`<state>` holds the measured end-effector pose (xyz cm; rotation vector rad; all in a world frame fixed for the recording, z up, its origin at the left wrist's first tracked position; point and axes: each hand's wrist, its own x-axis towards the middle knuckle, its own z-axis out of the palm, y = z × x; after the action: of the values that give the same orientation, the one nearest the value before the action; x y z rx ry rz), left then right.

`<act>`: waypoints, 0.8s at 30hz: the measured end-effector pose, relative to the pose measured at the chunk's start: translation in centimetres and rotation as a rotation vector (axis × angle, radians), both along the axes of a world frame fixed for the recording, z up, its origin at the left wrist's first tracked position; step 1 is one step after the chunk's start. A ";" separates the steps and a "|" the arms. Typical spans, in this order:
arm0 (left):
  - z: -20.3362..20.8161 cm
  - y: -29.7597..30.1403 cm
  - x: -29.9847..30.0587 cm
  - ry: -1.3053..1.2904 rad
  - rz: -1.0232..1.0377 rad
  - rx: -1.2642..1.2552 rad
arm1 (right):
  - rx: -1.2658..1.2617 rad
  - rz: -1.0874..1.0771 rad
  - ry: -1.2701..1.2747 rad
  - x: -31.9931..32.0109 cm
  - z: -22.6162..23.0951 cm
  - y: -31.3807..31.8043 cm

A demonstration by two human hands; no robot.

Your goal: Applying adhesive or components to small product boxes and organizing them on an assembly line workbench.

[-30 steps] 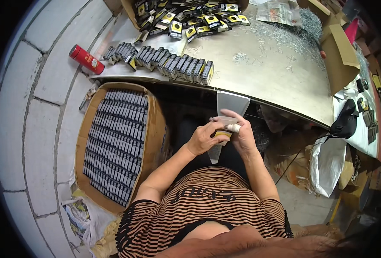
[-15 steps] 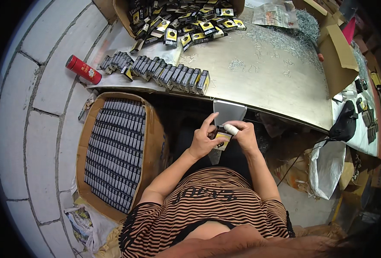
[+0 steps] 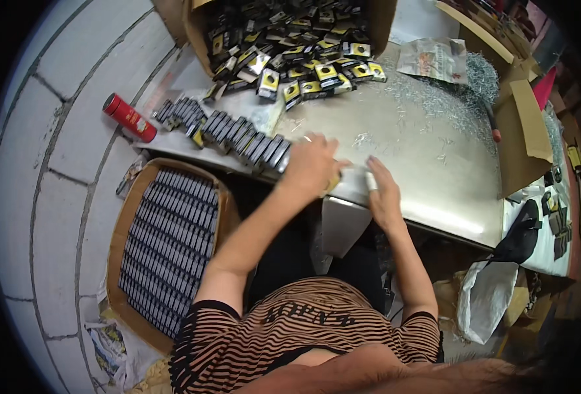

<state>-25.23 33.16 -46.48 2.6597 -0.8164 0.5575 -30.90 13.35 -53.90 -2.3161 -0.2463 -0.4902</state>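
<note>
My left hand (image 3: 309, 167), smeared by motion, is over the table's front edge at the right end of a row of small black-and-grey boxes (image 3: 259, 150). Under its palm and fingers a yellow-sided small box (image 3: 332, 185) shows in part, gripped by the hand; most of it is hidden. To the right, my right hand (image 3: 385, 195) hovers by the table edge with fingers stretched out and nothing in them. White tape wraps one of its fingers. Below, between the hands, a grey metal chute-like piece (image 3: 344, 223) hangs from the table edge.
A carton packed with small boxes (image 3: 112, 262) stands at lower left. On the metal table (image 3: 428, 177), a tipped carton (image 3: 384, 26) spills yellow-and-black boxes. Loose metal pins (image 3: 481, 82) are heaped at the far right. A red flask (image 3: 129, 118) lies left; a white sack (image 3: 487, 302) is lower right.
Both hands have moved up from in front of my body to the table edge. The left carried the small box to the row's end; the right has let go of it.
</note>
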 end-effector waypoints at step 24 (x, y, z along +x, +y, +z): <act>1.9 6.3 2.1 0.928 -0.504 -1.397 | 0.253 -0.102 0.204 2.9 -0.8 -8.7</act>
<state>-23.12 39.51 -44.53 1.0995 -0.4390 -0.2380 -28.01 4.61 -54.68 -2.1171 0.0321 -0.3118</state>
